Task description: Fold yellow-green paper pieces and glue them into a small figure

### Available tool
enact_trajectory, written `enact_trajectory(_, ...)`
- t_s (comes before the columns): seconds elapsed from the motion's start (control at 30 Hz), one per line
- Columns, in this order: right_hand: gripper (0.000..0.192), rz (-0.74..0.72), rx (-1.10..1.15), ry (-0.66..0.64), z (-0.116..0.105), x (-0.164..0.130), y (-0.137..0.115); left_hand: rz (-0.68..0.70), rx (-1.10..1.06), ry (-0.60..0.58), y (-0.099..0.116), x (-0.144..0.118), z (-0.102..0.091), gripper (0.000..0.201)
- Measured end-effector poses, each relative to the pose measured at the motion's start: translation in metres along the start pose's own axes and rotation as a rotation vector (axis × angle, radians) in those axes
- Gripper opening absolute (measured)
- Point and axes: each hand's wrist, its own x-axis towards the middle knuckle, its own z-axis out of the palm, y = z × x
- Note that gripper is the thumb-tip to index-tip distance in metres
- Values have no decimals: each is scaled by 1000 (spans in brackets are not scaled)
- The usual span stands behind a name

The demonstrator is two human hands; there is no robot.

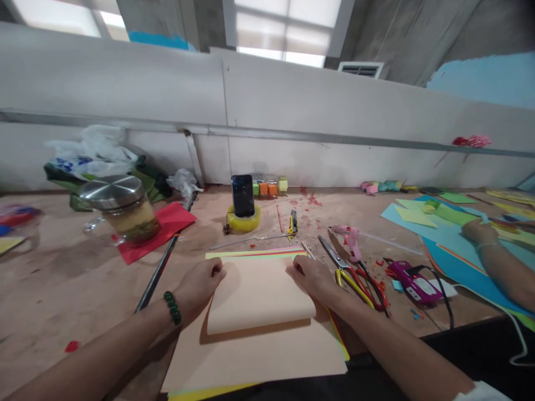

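Observation:
A peach paper sheet (pixel 259 351) lies on top of a stack of coloured sheets in front of me, its near part folded up and over toward the far edge. My left hand (pixel 200 284), with a green bead bracelet on the wrist, presses the fold's left top corner with curled fingers. My right hand (pixel 311 275) presses the right top corner. Both hands hold the folded flap (pixel 257 295) down against the stack.
Scissors (pixel 355 275), a pink glue gun (pixel 350 240), a purple glue gun (pixel 412 281), a yellow utility knife (pixel 293 223), a phone on a yellow stand (pixel 243 200), a lidded glass jar (pixel 125 209) on red paper, a metal rod (pixel 156 275). Another person's arm (pixel 499 262) rests on blue paper at right.

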Motion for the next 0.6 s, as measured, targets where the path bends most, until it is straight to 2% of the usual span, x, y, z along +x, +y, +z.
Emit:
enact_trajectory(0.1,21,13,-36,-24,-1,-1,-2,-11,32,-16,-6,-4,3,11)
enact_trajectory(0.17,20,13,-51,-42,-3,-1,-3,20,68,-4,-8,-5,2,31)
enact_trajectory(0.2,20,12,-57,-51,-3,0,-3,69,102,9,-8,-5,1,38)
enact_trajectory(0.27,20,10,-65,-64,-5,0,-4,251,186,15,-4,-2,-3,37)
enact_trajectory(0.33,20,9,-70,-74,-5,1,-4,490,266,-88,3,2,-11,29)
enact_trajectory(0.37,20,8,-70,-78,-5,1,-4,611,295,-226,9,5,-15,28)
enact_trajectory(0.4,19,8,-70,-82,-5,1,-4,665,350,-345,15,8,-20,28)
enact_trajectory(0.43,19,5,-68,-87,-5,1,-3,670,426,-446,21,10,-24,29)
enact_trajectory(0.47,19,3,-66,-92,-5,1,-3,664,455,-474,28,12,-27,30)
enact_trajectory(0.6,18,-8,-50,-113,-5,3,-2,600,574,-485,51,11,-23,28)
